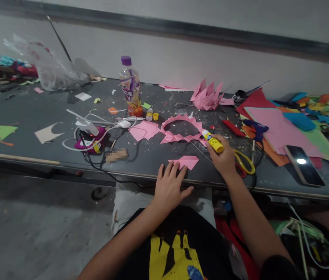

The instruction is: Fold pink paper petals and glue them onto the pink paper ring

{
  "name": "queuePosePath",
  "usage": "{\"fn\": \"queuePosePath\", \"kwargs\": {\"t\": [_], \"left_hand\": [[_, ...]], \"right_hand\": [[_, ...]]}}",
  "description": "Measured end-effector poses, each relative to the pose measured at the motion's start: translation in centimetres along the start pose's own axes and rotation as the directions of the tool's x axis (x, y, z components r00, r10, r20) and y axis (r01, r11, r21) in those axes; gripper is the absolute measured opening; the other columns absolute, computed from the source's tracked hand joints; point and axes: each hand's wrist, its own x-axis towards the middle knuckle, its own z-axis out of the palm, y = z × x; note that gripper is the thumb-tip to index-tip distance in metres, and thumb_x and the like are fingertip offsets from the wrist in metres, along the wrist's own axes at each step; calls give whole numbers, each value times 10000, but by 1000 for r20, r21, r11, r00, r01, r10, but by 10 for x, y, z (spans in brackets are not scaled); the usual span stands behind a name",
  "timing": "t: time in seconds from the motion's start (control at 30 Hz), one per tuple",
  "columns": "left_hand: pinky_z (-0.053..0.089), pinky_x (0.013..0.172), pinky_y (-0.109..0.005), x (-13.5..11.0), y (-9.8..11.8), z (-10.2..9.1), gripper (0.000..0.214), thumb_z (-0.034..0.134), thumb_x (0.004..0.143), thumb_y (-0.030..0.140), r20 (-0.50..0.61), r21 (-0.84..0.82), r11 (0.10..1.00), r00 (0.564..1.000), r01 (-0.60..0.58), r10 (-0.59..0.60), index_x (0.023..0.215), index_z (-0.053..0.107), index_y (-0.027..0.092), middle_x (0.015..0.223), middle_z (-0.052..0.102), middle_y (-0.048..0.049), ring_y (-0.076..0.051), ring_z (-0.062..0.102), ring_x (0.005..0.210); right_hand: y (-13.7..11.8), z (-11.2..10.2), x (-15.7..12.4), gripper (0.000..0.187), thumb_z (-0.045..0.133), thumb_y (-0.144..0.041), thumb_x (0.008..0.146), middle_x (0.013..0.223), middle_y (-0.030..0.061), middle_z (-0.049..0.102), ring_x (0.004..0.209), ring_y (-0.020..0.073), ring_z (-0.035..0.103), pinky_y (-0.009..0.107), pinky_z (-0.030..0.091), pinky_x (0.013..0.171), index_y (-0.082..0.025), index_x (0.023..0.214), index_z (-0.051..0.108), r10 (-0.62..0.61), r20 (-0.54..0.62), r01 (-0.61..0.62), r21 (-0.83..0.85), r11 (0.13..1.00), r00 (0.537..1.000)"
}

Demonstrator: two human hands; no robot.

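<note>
My left hand (170, 184) lies flat with fingers spread at the near edge of the dark table (30, 112), its fingertips on a small folded pink paper piece (188, 161). My right hand (225, 157) is closed around a yellow glue stick (213, 142) whose white tip points up and left. Just beyond it lies a ring of folded pink paper units (182, 130). A bunch of folded pink pieces (206, 95) sits farther back.
Yellow-handled scissors (244, 161) lie right of my right hand. A phone (303, 163), coloured paper sheets (281, 132), a drink bottle (130, 87), white cables with a charger (90, 134), a plastic bag (53, 70) and paper scraps cover the table. The floor lies at the left.
</note>
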Motion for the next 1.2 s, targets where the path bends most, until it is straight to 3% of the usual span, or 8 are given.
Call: {"fn": "queuePosePath", "kwargs": {"t": [0.1, 0.2, 0.3, 0.57, 0.8, 0.9, 1.0, 1.2], "left_hand": [[387, 947, -424, 11, -3, -9, 519, 447, 883, 482, 22, -42, 999, 1000, 10, -9, 1273, 442, 140, 1192, 589, -121, -260, 509, 1126], [447, 811, -375, 28, -8, -17, 506, 462, 897, 402, 55, -19, 999, 998, 38, -37, 1305, 397, 110, 1066, 625, -118, -247, 566, 980], [449, 764, -370, 44, -11, -20, 534, 534, 863, 369, 83, 51, 998, 996, 33, -37, 1314, 397, 118, 1056, 609, -120, -263, 559, 942], [447, 706, -341, 44, -10, -16, 263, 482, 901, 310, 94, 120, 991, 995, -51, 40, 1134, 573, 230, 1039, 601, -64, -233, 551, 889], [414, 867, -350, 37, -3, -8, 182, 502, 875, 160, 56, 208, 956, 979, -206, 198, 1007, 617, 109, 1116, 584, -120, -233, 520, 1030], [423, 823, -328, 36, -1, -5, 234, 488, 877, 159, 111, 223, 939, 964, -260, 241, 1072, 584, 73, 1044, 613, -119, -217, 549, 954], [425, 812, -339, 33, -2, -3, 304, 423, 911, 202, 93, 205, 939, 960, -277, 263, 1160, 538, 68, 1087, 613, -131, -217, 551, 970], [426, 844, -356, 30, -3, 1, 329, 376, 914, 221, 46, 107, 972, 977, -210, 206, 1163, 551, 97, 1127, 617, -113, -223, 538, 1026]], "right_hand": [[4, 3, 4, 329, 615, -399, 770, 982, 68, 653, 898, 226, 636, 373, 513, 761, -216, 1032, 538, 143, -30, -135, 184, 974, 989], [9, 6, 0, 342, 575, -432, 790, 895, 34, 669, 779, 188, 661, 271, 508, 563, -242, 1056, 474, 319, 30, -295, 474, 830, 947], [11, 8, -7, 305, 561, -431, 795, 845, 9, 683, 712, 161, 662, 226, 484, 497, -259, 1026, 461, 387, 91, -360, 605, 710, 917], [12, 12, -10, 301, 591, -429, 779, 824, -5, 684, 705, 149, 660, 207, 498, 483, -262, 1009, 492, 410, 85, -372, 614, 696, 908], [16, 14, -11, 318, 586, -458, 782, 849, -5, 677, 712, 140, 654, 206, 516, 504, -270, 1022, 500, 383, 99, -364, 589, 721, 919], [15, 15, -11, 327, 595, -460, 772, 860, -4, 674, 704, 137, 650, 206, 516, 503, -269, 1022, 504, 391, 100, -371, 591, 716, 915], [14, 15, -10, 331, 601, -463, 765, 838, -7, 673, 680, 129, 644, 203, 510, 500, -263, 1011, 503, 403, 103, -381, 597, 706, 909], [14, 15, -9, 366, 598, -494, 757, 823, -8, 671, 676, 126, 636, 205, 497, 512, -263, 1018, 488, 399, 101, -379, 586, 716, 911]]}}
